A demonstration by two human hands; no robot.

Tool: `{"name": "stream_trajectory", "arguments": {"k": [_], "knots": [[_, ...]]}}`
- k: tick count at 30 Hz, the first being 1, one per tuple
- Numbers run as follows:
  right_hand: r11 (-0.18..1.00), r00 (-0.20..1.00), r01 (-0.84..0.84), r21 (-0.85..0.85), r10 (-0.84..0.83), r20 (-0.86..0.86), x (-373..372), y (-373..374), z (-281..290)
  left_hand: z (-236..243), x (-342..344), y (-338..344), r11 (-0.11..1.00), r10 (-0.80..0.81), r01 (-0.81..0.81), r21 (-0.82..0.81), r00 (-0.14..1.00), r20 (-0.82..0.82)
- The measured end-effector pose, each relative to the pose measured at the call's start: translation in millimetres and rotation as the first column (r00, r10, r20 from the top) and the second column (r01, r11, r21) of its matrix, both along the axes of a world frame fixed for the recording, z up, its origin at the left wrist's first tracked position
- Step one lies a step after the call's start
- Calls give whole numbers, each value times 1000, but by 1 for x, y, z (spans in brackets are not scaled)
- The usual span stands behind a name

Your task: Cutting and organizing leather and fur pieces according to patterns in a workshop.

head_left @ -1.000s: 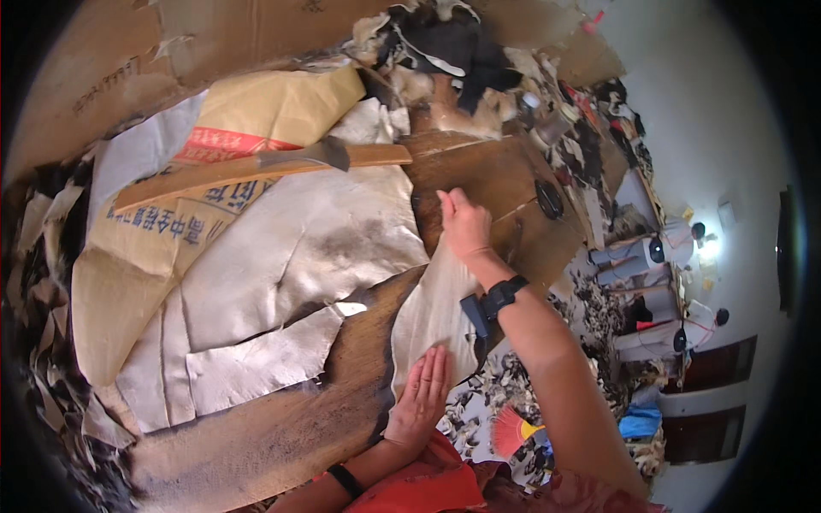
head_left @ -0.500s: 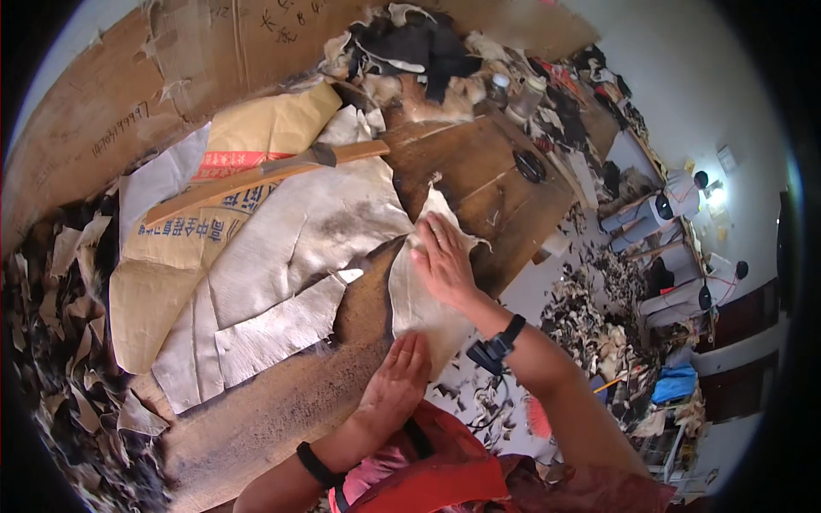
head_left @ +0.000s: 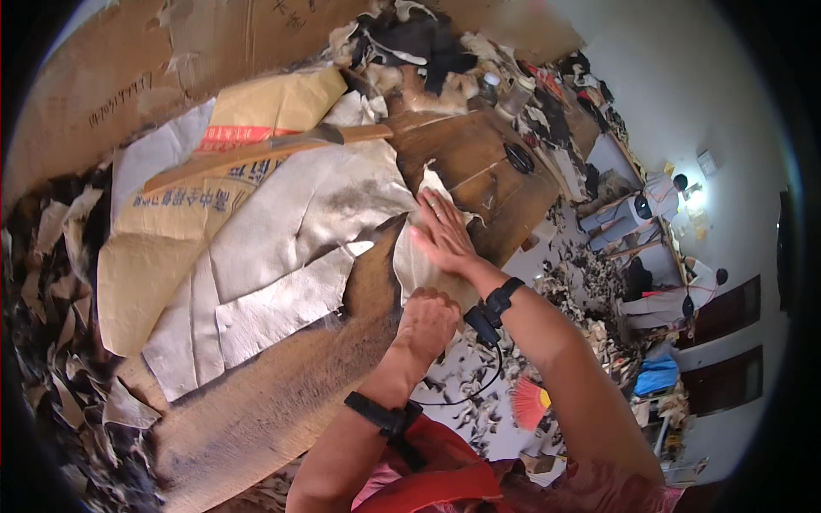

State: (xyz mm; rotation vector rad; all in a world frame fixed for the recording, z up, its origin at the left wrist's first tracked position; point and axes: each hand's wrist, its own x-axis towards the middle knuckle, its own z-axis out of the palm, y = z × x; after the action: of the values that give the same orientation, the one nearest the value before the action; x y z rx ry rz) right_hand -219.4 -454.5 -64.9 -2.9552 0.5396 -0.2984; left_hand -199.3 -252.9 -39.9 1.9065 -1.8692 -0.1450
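Observation:
A small pale piece of hide point(head_left: 414, 261) lies skin side up near the right edge of the wooden board point(head_left: 282, 419). My right hand point(head_left: 445, 235) rests flat on it, fingers stretched out. At the hide's near end my left hand point(head_left: 428, 323) is closed, its fingers curled down on the edge and the fingertips hidden. Left of my hands spreads a larger pale hide point(head_left: 291, 227), with a cut strip of hide point(head_left: 286, 308) along its near side. A wooden stick point(head_left: 265, 154) lies across the large hide and a printed paper sack point(head_left: 162, 248), a dark blade-like piece beside it.
Fur scraps point(head_left: 68, 342) heap up at the left, below a cardboard wall point(head_left: 171, 77). Dark and tan furs point(head_left: 410, 47) pile at the far end. A black oval object point(head_left: 518, 158) lies on the board. Scraps point(head_left: 590, 299) and a red broom point(head_left: 530, 402) are on the floor; other people point(head_left: 658, 201) are at right.
My left hand has moved forward and right along the small hide and curled from flat into a fist. My right hand stays flat on the hide. The view has shifted slightly.

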Motion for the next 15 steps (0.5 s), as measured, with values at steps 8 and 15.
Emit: {"name": "stream_trajectory", "arguments": {"k": [8,15], "knots": [[999,1000,-15,-39,15,-24,5,3,8,2,-2,22,997,-12,6,-70,997,-76],[999,999,-20,-44,18,-34,12,-10,14,4,3,50,994,-85,83,-74,996,-18]]}}
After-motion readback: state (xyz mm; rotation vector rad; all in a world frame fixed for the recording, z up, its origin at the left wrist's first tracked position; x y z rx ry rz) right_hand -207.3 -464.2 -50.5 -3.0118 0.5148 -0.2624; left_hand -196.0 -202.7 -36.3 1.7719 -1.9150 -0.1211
